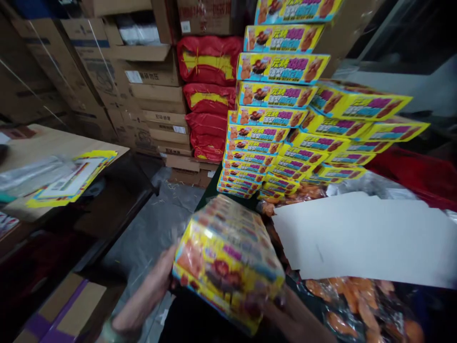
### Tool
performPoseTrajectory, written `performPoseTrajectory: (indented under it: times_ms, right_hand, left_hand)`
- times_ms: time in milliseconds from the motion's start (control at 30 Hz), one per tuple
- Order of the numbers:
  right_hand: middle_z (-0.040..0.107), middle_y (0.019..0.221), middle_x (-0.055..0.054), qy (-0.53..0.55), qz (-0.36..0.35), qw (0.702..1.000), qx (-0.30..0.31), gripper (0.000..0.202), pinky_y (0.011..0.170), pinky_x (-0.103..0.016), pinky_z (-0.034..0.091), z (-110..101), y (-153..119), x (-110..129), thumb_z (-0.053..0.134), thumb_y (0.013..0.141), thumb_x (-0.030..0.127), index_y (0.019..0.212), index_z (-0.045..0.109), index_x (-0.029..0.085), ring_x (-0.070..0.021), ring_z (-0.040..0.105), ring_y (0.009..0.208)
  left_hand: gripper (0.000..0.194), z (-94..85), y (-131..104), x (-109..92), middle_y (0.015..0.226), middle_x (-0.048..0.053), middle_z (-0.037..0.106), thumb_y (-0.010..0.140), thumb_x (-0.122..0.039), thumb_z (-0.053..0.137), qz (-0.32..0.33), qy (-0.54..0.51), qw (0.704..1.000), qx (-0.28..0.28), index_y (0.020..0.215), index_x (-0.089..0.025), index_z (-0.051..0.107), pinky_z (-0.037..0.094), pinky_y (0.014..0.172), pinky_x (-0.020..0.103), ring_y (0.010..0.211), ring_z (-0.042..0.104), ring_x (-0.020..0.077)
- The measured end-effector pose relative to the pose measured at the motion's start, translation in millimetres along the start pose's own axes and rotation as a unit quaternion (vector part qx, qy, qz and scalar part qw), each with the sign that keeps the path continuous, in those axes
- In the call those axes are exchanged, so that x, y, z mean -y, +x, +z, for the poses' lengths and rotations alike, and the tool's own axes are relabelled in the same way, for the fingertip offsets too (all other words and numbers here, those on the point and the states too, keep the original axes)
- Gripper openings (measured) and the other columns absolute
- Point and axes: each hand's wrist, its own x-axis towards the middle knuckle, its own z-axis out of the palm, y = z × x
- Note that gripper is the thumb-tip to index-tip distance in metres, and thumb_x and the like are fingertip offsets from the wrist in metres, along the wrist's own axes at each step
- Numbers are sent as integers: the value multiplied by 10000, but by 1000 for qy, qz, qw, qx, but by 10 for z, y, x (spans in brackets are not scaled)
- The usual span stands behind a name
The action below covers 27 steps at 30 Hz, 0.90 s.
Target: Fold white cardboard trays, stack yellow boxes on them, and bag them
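Between both hands I hold a yellow printed box, tilted, with blue and pink print and a shiny surface. My left hand is closed around its left side; a pale band circles that wrist. Low on the right end, my right hand grips the box, its fingers partly hidden and blurred. Beyond it stand tall stacks of matching yellow boxes. To the right of the held box lie white card sheets, fanned over one another. Orange drumstick-shaped pieces in clear wrappers lie under and around the sheets.
At left a wooden table carries yellow-edged printed sheets and clear plastic. Brown cartons and red bundles are piled behind. A carton with purple tape sits at lower left. Grey sheeting covers the floor.
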Motion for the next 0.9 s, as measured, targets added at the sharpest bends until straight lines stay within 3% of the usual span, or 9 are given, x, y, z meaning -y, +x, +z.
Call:
performPoseTrajectory:
  times_ms: [133, 233, 333, 433, 533, 600, 667, 800, 900]
  right_hand:
    - [686, 809, -82, -8, 29, 999, -11, 440, 587, -314, 503, -127, 50, 621, 581, 707, 562, 925, 610, 181, -223, 642, 689]
    - [657, 692, -55, 63, 49, 996, 39, 400, 494, -247, 453, -202, 223, 666, 594, 691, 531, 805, 583, 148, -165, 619, 569]
    - [636, 662, -46, 21, 27, 997, 70, 403, 514, -217, 436, -320, 392, 492, 603, 696, 520, 734, 589, 119, -122, 589, 570]
    - [630, 656, -40, -135, -1, 987, 93, 418, 496, -210, 397, -475, 354, 442, 572, 723, 543, 742, 602, 127, -122, 566, 582]
    - [602, 609, -19, -284, -72, 956, -25, 399, 507, -243, 383, -537, 213, 690, 601, 694, 526, 847, 610, 157, -136, 530, 557]
    - [571, 587, -13, -321, -145, 929, -113, 425, 521, -262, 382, -430, 220, 953, 538, 725, 557, 892, 587, 169, -140, 504, 541]
    - [554, 576, -21, -361, -184, 906, -124, 450, 510, -271, 363, -194, 363, 1190, 450, 759, 596, 854, 567, 172, -148, 497, 528]
    - [627, 747, -102, -523, -144, 823, -166, 512, 585, -313, 376, 338, 847, 1406, 497, 713, 625, 894, 551, 149, -236, 587, 682]
    - [640, 815, -113, -602, -131, 764, -192, 324, 638, -319, 384, 494, 1117, 1414, 521, 763, 444, 907, 546, 155, -252, 604, 776]
  left_hand:
    - [596, 189, 16, -1022, 368, 18, 457, 618, -736, 474, -38, 78, 995, 57, 471, -158, 486, 199, 293, 188, 297, 416, 114]
    - [663, 293, 193, -1354, 407, 31, 482, 623, -794, 397, -69, 102, 989, 86, 462, -157, 479, 292, 341, 211, 339, 441, 121]
    - [705, 378, 368, -1331, 421, 26, 473, 628, -832, 332, -20, 107, 993, 44, 472, -158, 468, 308, 385, 212, 380, 438, 118]
    - [680, 422, 374, -1169, 488, 12, 499, 611, -827, 390, 69, 90, 993, -29, 540, -158, 485, 343, 437, 223, 438, 451, 119]
    - [608, 426, 292, -982, 687, 24, 573, 611, -748, 524, 158, 62, 981, -98, 736, -153, 543, 385, 483, 224, 585, 525, 145]
    - [546, 431, 276, -858, 729, 15, 554, 648, -689, 545, 201, 22, 972, -119, 789, -162, 516, 390, 474, 209, 621, 524, 143]
    - [464, 445, 305, -752, 690, -4, 509, 710, -628, 513, 237, 16, 964, -119, 789, -172, 483, 377, 447, 195, 585, 493, 126]
    - [193, 431, 397, -682, 670, -12, 504, 803, -362, 451, 266, 147, 944, -126, 849, -176, 470, 377, 465, 197, 567, 488, 121]
    - [66, 339, 415, -764, 636, -14, 521, 745, -162, 449, 237, 291, 920, -111, 805, -164, 476, 357, 499, 202, 546, 490, 116]
